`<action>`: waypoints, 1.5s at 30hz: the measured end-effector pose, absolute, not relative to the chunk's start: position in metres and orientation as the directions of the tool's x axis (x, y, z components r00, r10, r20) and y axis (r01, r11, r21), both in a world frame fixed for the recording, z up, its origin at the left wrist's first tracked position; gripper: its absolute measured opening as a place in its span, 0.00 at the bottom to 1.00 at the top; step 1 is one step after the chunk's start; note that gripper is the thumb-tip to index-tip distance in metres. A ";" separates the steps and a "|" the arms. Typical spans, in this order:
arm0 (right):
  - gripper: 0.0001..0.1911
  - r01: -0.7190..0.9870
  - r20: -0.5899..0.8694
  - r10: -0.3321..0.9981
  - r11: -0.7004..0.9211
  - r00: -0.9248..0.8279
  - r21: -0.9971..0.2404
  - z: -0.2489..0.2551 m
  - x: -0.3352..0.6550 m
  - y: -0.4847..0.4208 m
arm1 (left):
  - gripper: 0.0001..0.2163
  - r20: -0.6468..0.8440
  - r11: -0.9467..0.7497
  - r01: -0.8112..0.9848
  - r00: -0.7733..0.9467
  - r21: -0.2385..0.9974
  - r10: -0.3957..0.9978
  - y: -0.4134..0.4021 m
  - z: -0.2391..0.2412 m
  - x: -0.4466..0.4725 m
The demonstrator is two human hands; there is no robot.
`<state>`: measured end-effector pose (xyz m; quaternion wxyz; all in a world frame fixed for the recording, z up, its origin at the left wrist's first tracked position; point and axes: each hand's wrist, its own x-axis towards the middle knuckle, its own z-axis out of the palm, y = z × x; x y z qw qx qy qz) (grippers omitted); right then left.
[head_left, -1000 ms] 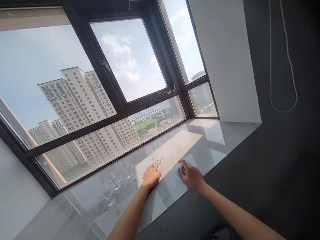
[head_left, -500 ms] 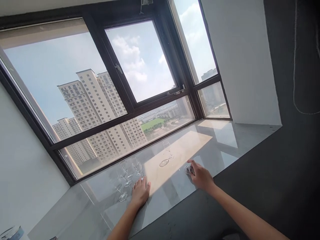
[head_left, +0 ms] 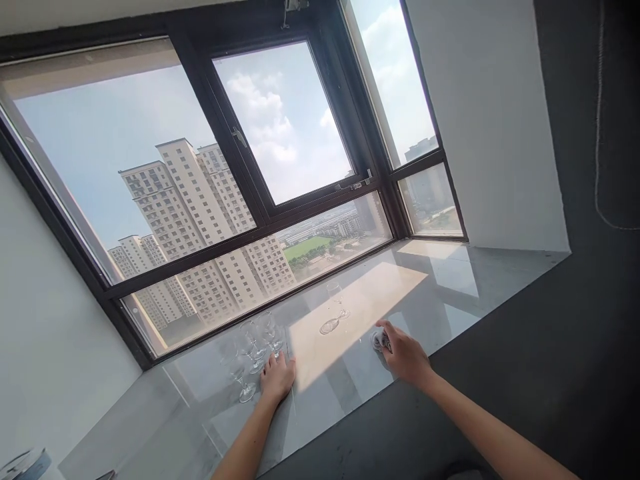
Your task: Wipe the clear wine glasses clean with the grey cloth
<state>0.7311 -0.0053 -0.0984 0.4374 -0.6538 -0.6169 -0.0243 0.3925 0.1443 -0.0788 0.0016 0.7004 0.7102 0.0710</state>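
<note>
My left hand (head_left: 277, 377) lies on the grey marble sill (head_left: 425, 287), its fingers at the foot of a clear wine glass (head_left: 273, 333); whether it grips the stem is hidden. That glass stands in a cluster of several clear wine glasses (head_left: 247, 353) by the window. My right hand (head_left: 404, 357) rests further right on the sill, fingers curled over a small crumpled cloth (head_left: 379, 341). One more wine glass (head_left: 336, 297) stands alone in the sunlit patch between the hands, with its shadow beside it.
A large black-framed window (head_left: 260, 220) runs behind the sill, with tower blocks outside. A white wall (head_left: 485, 127) closes the sill's right end. The dark floor or counter edge (head_left: 500, 373) lies below. A bead cord (head_left: 597, 133) hangs at the right. A round container (head_left: 23, 465) shows at bottom left.
My left hand has moved left from the middle of the sill to the cluster of glasses. My right hand has stayed on the cloth. The view has shifted slightly.
</note>
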 end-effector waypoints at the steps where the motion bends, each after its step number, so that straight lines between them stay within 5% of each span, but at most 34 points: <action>1: 0.21 0.831 0.574 0.783 0.141 0.239 -0.538 -0.098 0.731 -0.005 | 0.32 0.095 0.030 0.993 -0.041 0.113 0.995 0.146 -0.079 0.392; 14: 0.21 0.829 0.557 0.792 0.124 0.247 -0.545 -0.098 0.731 -0.005 | 0.23 0.280 0.060 0.973 -0.122 0.222 0.952 0.128 -0.076 0.390; 19: 0.23 0.832 0.548 0.796 0.107 0.257 -0.545 -0.096 0.730 -0.005 | 0.12 0.470 -0.423 0.876 0.280 0.232 0.837 0.117 -0.074 0.414; 23: 0.22 0.820 0.537 0.802 0.107 0.263 -0.562 -0.094 0.729 -0.005 | 0.18 0.367 -0.629 0.710 0.519 0.317 0.772 0.123 -0.075 0.486; 28: 0.24 0.807 0.537 0.801 0.120 0.266 -0.578 -0.089 0.728 -0.007 | 0.33 0.131 -0.444 0.838 0.425 0.317 0.896 0.146 -0.068 0.579; 32: 0.24 0.800 0.528 0.806 0.121 0.266 -0.588 -0.087 0.728 -0.008 | 0.31 0.026 -0.397 0.889 0.402 0.230 0.915 0.162 -0.058 0.601; 40: 0.26 0.801 0.513 0.813 0.101 0.276 -0.591 -0.088 0.728 -0.008 | 0.28 0.077 -0.530 0.837 0.524 0.138 0.848 0.153 -0.066 0.568; 45: 0.25 0.809 0.528 0.802 0.098 0.280 -0.579 -0.088 0.727 -0.008 | 0.29 0.093 -0.499 0.838 0.491 0.220 0.866 0.165 -0.062 0.585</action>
